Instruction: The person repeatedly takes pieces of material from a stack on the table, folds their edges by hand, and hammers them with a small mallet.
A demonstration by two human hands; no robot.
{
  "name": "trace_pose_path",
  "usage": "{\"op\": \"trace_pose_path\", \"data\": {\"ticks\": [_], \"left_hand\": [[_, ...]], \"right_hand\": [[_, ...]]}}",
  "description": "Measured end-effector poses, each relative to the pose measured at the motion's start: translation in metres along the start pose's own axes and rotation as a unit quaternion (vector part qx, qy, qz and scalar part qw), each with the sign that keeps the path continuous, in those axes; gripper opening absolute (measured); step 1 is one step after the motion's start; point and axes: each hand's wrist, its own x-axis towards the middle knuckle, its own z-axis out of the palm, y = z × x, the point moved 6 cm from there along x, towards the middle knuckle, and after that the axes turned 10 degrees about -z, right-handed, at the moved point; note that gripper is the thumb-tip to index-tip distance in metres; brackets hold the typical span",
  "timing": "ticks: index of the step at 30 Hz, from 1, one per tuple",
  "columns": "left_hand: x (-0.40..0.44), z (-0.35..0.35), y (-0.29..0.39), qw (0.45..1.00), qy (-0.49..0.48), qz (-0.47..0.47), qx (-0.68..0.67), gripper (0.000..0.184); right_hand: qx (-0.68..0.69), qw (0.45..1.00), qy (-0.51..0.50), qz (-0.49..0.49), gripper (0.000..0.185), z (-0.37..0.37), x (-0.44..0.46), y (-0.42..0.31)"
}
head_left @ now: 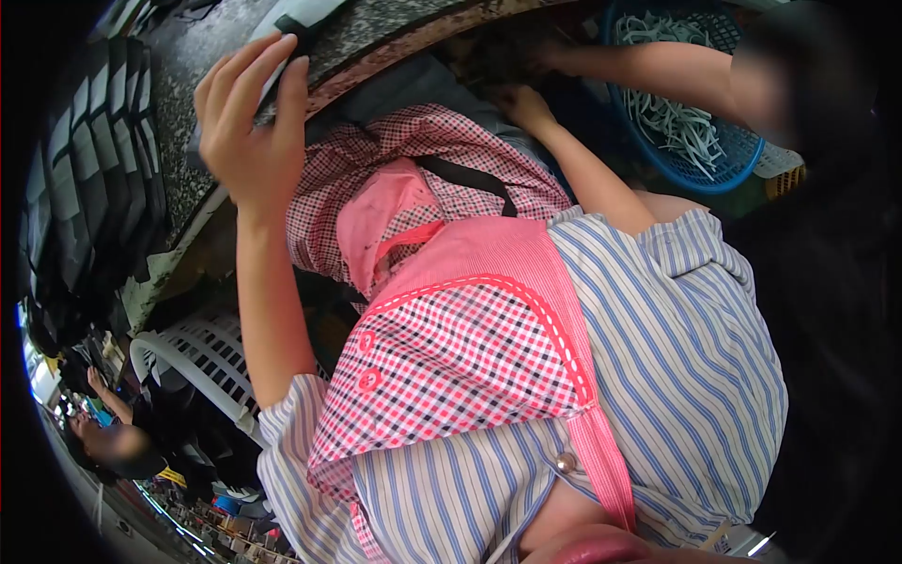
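My left hand (246,132) is over the speckled tabletop (376,39), its fingers stretched out and the thumb apart from them. The fingertips touch a small black piece (295,28) on a pale strip (315,9). Whether the hand grips this piece is not plain. Down by my lap, at the underside of the table edge, is my right hand (528,107). Shade hides its fingers, and a dark object I cannot make out lies beside it. Another person's bare forearm (648,73) reaches in from the right toward the same dark spot.
Stacked grey and black flat pieces (99,141) stand at the left. A blue basket (700,179) of pale strips (681,113) is at the upper right. Below the table sits a white plastic basket (202,348). Another person (155,432) is at the lower left.
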Motion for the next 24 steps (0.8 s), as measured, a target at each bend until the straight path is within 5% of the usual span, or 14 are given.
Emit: {"op": "trace_pose_path", "data": {"ticks": [2, 3, 5, 6, 7, 8, 13, 17, 22, 24], "left_hand": [[0.000, -0.041, 0.045, 0.974, 0.054, -0.126, -0.183, 0.022], [-0.001, -0.072, 0.068, 0.992, 0.064, -0.016, -0.105, 0.022], [-0.036, -0.138, 0.068, 0.887, 0.240, -0.020, -0.395, 0.018], [-0.023, -0.147, 0.118, 0.853, 0.301, 0.115, -0.410, 0.017], [-0.018, -0.156, 0.135, 0.830, 0.435, 0.133, -0.322, 0.015], [-0.029, -0.170, 0.137, 0.854, 0.228, 0.225, -0.409, 0.028], [-0.038, -0.175, 0.146, 0.776, 0.236, 0.245, -0.532, 0.022], [-0.043, -0.176, 0.139, 0.775, 0.156, 0.284, -0.543, 0.013], [-0.052, -0.184, 0.143, 0.783, 0.291, 0.252, -0.488, 0.024], [-0.045, -0.182, 0.143, 0.761, 0.316, 0.243, -0.511, 0.031]], "right_hand": [[-0.020, 1.000, 0.007, 0.001, 0.029, 0.005, 0.002, 0.000], [-0.034, 0.999, -0.001, 0.011, 0.028, 0.006, 0.002, 0.003], [-0.050, 0.998, -0.011, 0.023, 0.027, 0.007, 0.005, 0.010], [-0.040, 0.999, -0.023, 0.012, 0.026, 0.007, 0.004, 0.013], [-0.035, 0.999, -0.028, -0.002, 0.025, 0.004, 0.004, 0.014], [-0.036, 0.999, -0.026, -0.002, 0.024, 0.003, 0.003, 0.014], [-0.026, 0.999, 0.008, -0.022, 0.020, -0.027, 0.012, -0.051], [-0.067, 0.987, 0.094, -0.109, 0.025, -0.027, 0.026, -0.115], [-0.169, 0.906, 0.157, -0.355, 0.034, -0.023, -0.001, -0.209], [-0.001, 0.912, 0.033, -0.410, 0.036, -0.015, -0.027, -0.264]]}}
